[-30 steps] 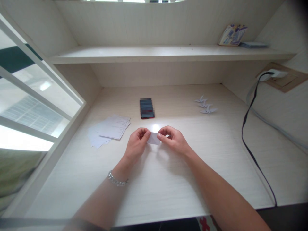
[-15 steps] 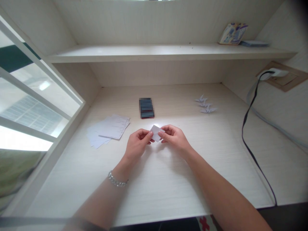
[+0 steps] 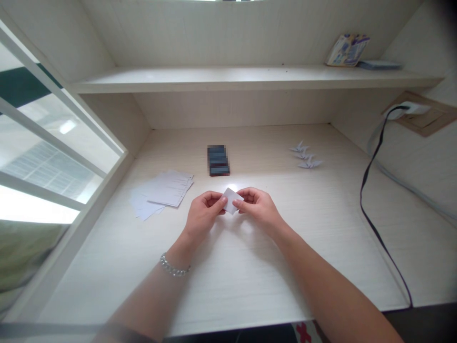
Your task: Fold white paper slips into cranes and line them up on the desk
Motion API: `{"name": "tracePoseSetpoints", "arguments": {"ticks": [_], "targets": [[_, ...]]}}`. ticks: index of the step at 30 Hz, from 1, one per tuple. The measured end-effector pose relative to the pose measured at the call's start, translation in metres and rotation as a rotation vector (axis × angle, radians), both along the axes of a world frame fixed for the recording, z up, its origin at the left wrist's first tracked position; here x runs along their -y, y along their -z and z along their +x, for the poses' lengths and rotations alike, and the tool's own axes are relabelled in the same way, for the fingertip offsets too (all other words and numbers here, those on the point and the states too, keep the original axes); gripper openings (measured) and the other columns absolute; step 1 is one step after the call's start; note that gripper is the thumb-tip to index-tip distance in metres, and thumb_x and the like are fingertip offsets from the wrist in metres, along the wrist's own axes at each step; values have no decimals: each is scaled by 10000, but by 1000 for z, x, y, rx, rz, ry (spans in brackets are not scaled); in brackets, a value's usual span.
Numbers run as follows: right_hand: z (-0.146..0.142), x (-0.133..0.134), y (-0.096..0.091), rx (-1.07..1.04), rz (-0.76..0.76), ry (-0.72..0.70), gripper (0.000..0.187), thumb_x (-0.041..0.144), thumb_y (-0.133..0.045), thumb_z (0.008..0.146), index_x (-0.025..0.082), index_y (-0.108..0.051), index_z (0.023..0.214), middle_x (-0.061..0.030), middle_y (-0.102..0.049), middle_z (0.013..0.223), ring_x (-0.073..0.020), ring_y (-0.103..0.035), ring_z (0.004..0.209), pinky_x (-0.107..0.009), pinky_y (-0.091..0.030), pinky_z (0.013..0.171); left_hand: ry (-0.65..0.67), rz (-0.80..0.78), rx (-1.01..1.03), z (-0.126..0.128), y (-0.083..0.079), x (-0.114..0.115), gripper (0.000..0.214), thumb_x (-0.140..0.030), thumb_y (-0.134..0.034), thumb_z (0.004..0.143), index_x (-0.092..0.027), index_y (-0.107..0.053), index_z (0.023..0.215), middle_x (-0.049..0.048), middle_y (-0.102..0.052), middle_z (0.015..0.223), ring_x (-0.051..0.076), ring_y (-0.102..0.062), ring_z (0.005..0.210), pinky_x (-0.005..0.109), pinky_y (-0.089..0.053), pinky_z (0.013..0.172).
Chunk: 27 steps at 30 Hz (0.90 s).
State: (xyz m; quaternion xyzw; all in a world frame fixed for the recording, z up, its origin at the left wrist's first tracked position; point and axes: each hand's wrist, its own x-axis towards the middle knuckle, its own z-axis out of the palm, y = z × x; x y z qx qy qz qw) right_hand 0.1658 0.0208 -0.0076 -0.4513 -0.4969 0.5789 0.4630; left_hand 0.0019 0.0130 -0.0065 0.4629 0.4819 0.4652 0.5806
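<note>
Desk (image 3: 232, 281), pale-grained, beneath a shelf (image 3: 214, 76); held paper (image 3: 230, 195) near centre.

On the pale desk (image 3: 232, 295), a dark phone-like object (image 3: 218, 161) lies toward the far side, left of centre, its face blurred into blocks. Above the far side runs a shelf (image 3: 221, 86); at its right end a printed packet (image 3: 347, 49) stands tilted beside a flat bluish object (image 3: 380, 65). On the right wall, a white plug (image 3: 416, 109) sits at a brown-framed socket plate (image 3: 441, 122). A black cord (image 3: 368, 219) hangs from it to the near edge, left of a grey cable (image 3: 410, 189). Green cloth (image 3: 28, 255) shows at the near left.
</note>
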Motion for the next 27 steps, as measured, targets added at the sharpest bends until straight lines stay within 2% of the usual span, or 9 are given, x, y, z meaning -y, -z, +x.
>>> {"name": "tracePoseSetpoints", "arguments": {"ticks": [3,6,9,14,18,21,27], "targets": [[2,0,-1,7,-38,-6,283,362,-716,642,138,-633,794,-45,-640,737,-148,-592,647,-267,-485,556,42,-43,48,-2,-2,0,213,-325,-688,698,-148,-620,796,47,-657,768,145,-611,711,269,-482,657],[3,1,-3,47,-28,-52,235,332,-703,656,135,-645,770,-32,-623,693,-122,-557,593,-248,-459,531,82,-11,4,-4,-5,-1,221,-307,-695,691,-155,-634,840,42,-654,779,121,-583,679,239,-457,619],[2,2,-5,74,-19,-83,225,327,-692,660,137,-658,775,-30,-619,683,-114,-536,580,-242,-445,524,75,41,-75,-7,-5,-3,227,-322,-686,696,-146,-654,836,52,-653,776,117,-560,658,222,-427,573],[-1,2,-3,0,-74,-78,239,331,-690,648,138,-649,783,-26,-608,702,-113,-540,595,-244,-455,536,26,58,-109,-11,-2,-6,216,-310,-686,692,-143,-643,821,29,-618,714,98,-528,607,209,-407,529],[-1,4,-6,60,-66,-100,175,287,-678,658,135,-657,742,-3,-588,621,-95,-513,538,-236,-436,510,129,19,-100,-13,-5,-6,155,-261,-679,693,-142,-626,777,8,-587,645,87,-507,557,207,-396,504],[0,5,-8,78,-52,-105,161,273,-663,675,138,-671,762,-3,-600,634,-98,-527,555,-230,-443,507,201,8,-124,-13,-7,-5,143,-252,-655,711,-139,-646,797,31,-616,682,104,-538,589,229,-425,533],[0,6,-6,6,-92,-145,225,313,-669,684,143,-697,829,-21,-632,671,-120,-577,592,-256,-503,535,193,13,-120,-15,-9,-5,150,-253,-652,708,-146,-672,810,47,-643,705,123,-563,617,249,-434,555]]}}
